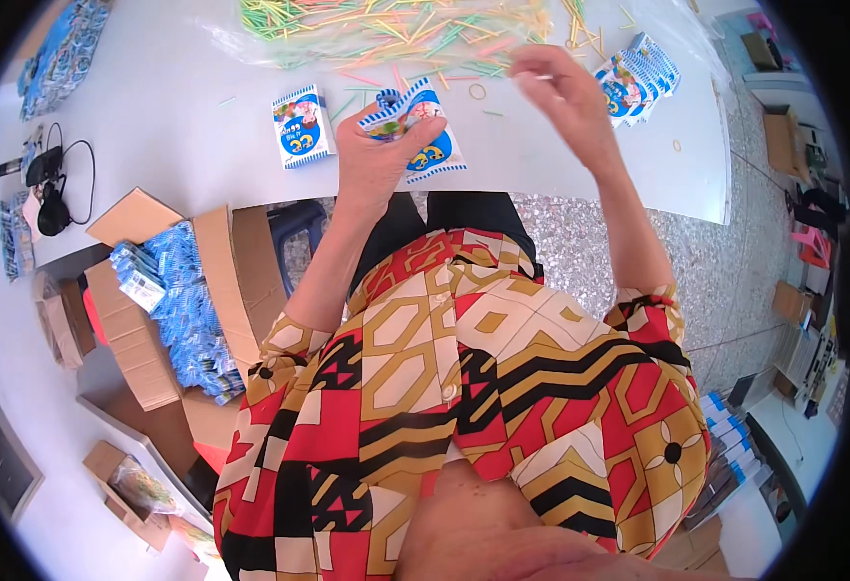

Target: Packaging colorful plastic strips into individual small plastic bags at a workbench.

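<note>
1. The left hand (371, 155) pinches a blue-and-white printed packet (437, 158), thumb across its front, above the white table (526, 160) near its front edge.
2. The right hand (575, 111) is raised, fingers bent; I can't tell whether they grip anything.
3. A similar flat packet (295, 131) lies just left of the left hand; overlapping packets (628, 89) lie beyond the right.
4. Colourful thin sticks (396, 34) spread across the table's far side.

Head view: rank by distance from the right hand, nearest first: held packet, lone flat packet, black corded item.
From the right hand:
1. Held packet: just left, in the left hand.
2. Lone flat packet: on the table, beyond the left hand.
3. Black corded item: far left of the table.
</note>
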{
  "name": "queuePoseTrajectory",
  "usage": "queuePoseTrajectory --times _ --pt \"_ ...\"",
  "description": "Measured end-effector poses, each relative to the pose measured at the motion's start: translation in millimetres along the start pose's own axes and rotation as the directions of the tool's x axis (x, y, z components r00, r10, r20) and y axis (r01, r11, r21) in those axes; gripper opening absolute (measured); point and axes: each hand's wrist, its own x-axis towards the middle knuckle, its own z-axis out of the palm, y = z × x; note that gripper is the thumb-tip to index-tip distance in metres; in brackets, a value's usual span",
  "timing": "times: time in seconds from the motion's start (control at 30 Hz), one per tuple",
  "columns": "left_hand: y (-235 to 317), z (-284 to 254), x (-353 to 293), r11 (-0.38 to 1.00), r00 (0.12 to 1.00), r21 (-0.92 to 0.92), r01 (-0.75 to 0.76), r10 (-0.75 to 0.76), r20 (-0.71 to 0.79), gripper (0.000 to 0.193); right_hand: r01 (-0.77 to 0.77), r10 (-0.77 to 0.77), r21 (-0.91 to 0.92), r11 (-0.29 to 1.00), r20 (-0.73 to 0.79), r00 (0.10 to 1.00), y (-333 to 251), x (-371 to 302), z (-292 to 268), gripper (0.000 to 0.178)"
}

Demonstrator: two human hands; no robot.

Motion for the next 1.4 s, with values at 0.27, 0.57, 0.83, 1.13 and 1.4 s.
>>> queuePoseTrajectory --times 0.27,0.57,0.83,1.13,1.4 --pt "3 -7 -3 0.994 0.989 0.087 -0.063 0.051 0.138 0.019 0.048 -0.075 0.083 0.995 0.361 0.93 -40 22 43 0.008" --pt "14 -19 -5 0.979 0.989 -0.195 0.054 -0.026 0.143 0.039 0.147 -0.157 0.057 0.987 0.251 0.955 -33 27 43 0.011" --pt "12 -19 -6 0.999 0.996 -0.034 -0.032 0.035 0.088 0.026 0.028 -0.019 -0.017 0.999 0.401 0.916 -43 31 41 0.017" --pt "12 -17 -6 0.997 0.994 0.036 -0.069 0.065 0.091 0.026 -0.028 0.033 -0.02 0.999 0.356 0.934 -50 30 36 0.018" --pt "13 -12 -10 0.989 0.99 0.054 -0.135 0.133 0.04 0.02 0.12 -0.105 -0.026 0.992 0.329 0.938 -48 26 40 0.02"
